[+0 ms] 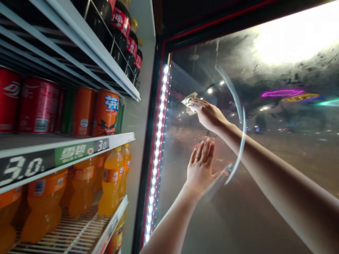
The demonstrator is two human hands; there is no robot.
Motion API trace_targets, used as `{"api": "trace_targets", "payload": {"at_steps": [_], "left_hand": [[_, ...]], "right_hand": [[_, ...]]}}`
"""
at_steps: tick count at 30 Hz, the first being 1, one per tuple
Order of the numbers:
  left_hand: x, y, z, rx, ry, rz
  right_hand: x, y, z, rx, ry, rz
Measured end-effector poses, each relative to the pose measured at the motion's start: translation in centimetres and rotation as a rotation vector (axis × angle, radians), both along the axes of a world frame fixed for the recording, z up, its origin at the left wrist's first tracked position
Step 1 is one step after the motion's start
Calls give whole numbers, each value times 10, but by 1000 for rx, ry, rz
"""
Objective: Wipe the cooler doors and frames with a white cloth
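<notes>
A glass fridge door (212, 70) fills 3 o'clock; drink shelves (66, 151) of bottles (111, 181) and cans (106, 113) sit at 9 o'clock. At 2 o'clock the right hand (208, 114) clenches its fingers (197, 101) around a cloth (188, 103) against the glass; at 4 o'clock the left hand (201, 171) rests open, fingers spread.

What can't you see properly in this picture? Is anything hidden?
Head view:
- Cloth: partly hidden by the right hand.
- Street: blurred by smears and glare on the glass door.
- Dark bottles: cut off by the top edge.
- Red can: cut off by the left edge.
</notes>
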State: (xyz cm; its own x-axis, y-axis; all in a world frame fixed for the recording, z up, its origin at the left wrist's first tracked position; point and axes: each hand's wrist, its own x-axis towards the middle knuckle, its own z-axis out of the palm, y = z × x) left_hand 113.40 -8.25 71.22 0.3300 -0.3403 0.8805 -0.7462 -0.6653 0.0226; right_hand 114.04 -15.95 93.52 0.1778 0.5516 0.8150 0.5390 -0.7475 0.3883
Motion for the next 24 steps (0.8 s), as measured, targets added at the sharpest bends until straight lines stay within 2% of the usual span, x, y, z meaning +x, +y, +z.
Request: {"api": "trace_targets", "payload": {"at_steps": [4, 8, 10, 13, 17, 20, 24], "left_hand": [[13, 34, 13, -65, 44, 11], [32, 52, 23, -128, 118, 39], [37, 53, 24, -121, 123, 39], [38, 52, 22, -115, 114, 36], [38, 50, 20, -115, 98, 42], [40, 49, 20, -126, 81, 52], [40, 49, 21, -128, 76, 49]], "right_hand": [[-1, -18, 7, 29, -32, -18], [7, -4, 27, 103, -56, 15], [10, 11, 30, 103, -47, 29], [9, 18, 25, 31, -16, 27], [3, -4, 17, -98, 5, 4], [8, -10, 28, -65, -51, -14], [26, 27, 43, 36, -45, 53]]}}
